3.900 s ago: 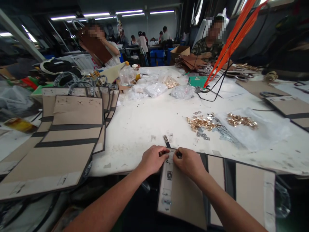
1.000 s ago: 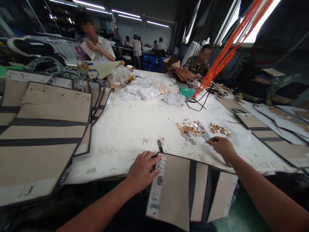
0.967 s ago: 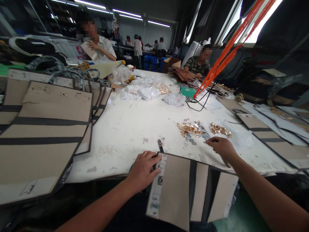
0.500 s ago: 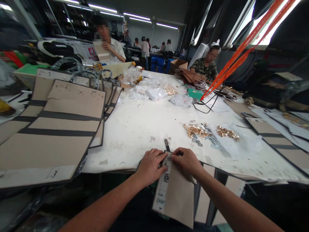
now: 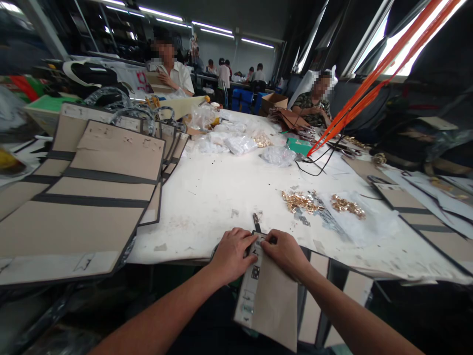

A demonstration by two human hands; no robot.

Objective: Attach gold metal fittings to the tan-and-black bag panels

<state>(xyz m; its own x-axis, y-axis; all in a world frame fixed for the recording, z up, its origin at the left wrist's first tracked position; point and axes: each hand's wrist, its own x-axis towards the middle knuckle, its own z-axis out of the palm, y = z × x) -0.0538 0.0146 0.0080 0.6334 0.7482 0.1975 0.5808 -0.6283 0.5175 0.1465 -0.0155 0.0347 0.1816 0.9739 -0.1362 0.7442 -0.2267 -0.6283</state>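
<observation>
The left hand (image 5: 232,254) and right hand (image 5: 284,251) meet, both pinching the top edge of the panel (image 5: 273,305) just under them. They seem to fix something small there, hidden by fingers. Next it needs firm, even pressure. Clips (image 5: 301,201) lie beyond the right hand.

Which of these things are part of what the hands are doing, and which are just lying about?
In hand: left hand and right hand, both gripping the top edge of the tan panel with black edging; heap of small gold metal fittings nearby, probably.
Lying about: stack of tan panels at left; clear plastic bags; green box; orange straps.
</observation>
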